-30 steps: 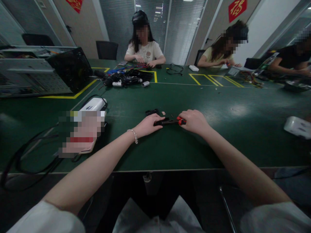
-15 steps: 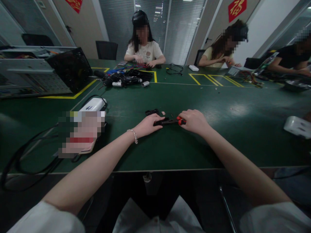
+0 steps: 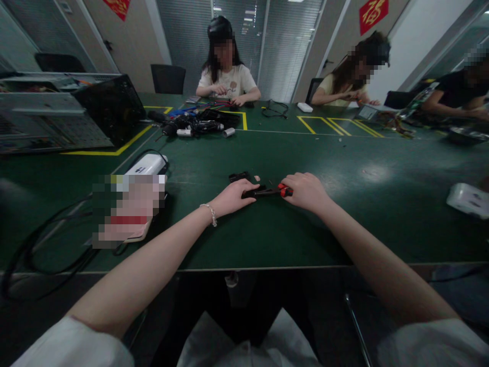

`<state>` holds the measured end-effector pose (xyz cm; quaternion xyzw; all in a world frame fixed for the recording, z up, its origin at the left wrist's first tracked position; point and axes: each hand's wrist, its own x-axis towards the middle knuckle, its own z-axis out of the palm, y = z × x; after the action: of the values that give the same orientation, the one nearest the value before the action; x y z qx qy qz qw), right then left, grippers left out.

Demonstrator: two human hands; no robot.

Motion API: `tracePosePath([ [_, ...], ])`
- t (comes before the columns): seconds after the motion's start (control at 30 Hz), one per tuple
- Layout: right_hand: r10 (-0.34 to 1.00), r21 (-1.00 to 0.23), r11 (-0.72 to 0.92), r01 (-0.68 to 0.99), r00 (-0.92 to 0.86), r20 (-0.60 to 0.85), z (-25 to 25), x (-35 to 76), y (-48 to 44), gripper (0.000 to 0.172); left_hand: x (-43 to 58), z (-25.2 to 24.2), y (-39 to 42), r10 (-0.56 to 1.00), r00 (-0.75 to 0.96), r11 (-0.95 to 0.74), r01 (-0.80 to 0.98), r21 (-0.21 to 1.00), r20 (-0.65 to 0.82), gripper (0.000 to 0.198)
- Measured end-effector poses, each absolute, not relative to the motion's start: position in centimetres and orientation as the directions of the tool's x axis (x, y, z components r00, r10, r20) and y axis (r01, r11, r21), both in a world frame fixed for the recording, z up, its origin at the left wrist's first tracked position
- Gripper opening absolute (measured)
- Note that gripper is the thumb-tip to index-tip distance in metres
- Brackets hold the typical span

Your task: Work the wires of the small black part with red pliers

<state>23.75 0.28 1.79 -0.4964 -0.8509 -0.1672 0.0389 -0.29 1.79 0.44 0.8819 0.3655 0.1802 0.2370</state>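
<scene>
My right hand (image 3: 305,191) is closed round the red handles of a pair of pliers (image 3: 272,191), whose dark jaws point left. Between thumb and fingers, my left hand (image 3: 236,198) grips a small black part (image 3: 250,193); its exact kind does not show. The plier tips meet this part, though whether they bite on it I cannot tell. Just beyond my left hand lies another black piece (image 3: 239,177) on the green table (image 3: 244,239). A tiny pale scrap (image 3: 257,178) sits beside it.
To the left are a white power strip (image 3: 151,165), a blurred-out pinkish object (image 3: 130,209) and looped black cables (image 3: 42,250). An opened computer case (image 3: 57,114) stands behind them. Tools and wires (image 3: 194,122) lie farther back. Across the table people sit working. A white box (image 3: 468,200) is at right.
Both my hands, the pliers and the black part stay in practically the same place. Across the table, a co-worker's hand has shifted slightly.
</scene>
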Motion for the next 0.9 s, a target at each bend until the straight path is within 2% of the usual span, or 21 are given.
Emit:
tracePosePath([
  [0.13, 0.821, 0.273, 0.451, 0.85, -0.515, 0.246, 1.88, 23.75, 0.29, 0.022, -0.28, 0.36, 1.88, 0.716, 0.675, -0.644, 0.541, 0.54, 0.178, 0.045],
  [0.43, 0.848, 0.206, 0.447, 0.87, -0.486, 0.213, 1.94, 23.63, 0.19, 0.022, -0.33, 0.2, 1.92, 0.723, 0.671, -0.631, 0.546, 0.551, 0.163, 0.045],
  [0.7, 0.822, 0.249, 0.46, 0.852, -0.515, 0.243, 2.11, 23.65, 0.19, 0.021, -0.4, 0.22, 1.91, 0.72, 0.673, -0.634, 0.54, 0.554, 0.168, 0.045],
  [0.9, 0.833, 0.223, 0.462, 0.858, -0.506, 0.223, 2.01, 23.66, 0.24, 0.023, -0.36, 0.29, 1.87, 0.718, 0.676, -0.635, 0.538, 0.555, 0.166, 0.043],
])
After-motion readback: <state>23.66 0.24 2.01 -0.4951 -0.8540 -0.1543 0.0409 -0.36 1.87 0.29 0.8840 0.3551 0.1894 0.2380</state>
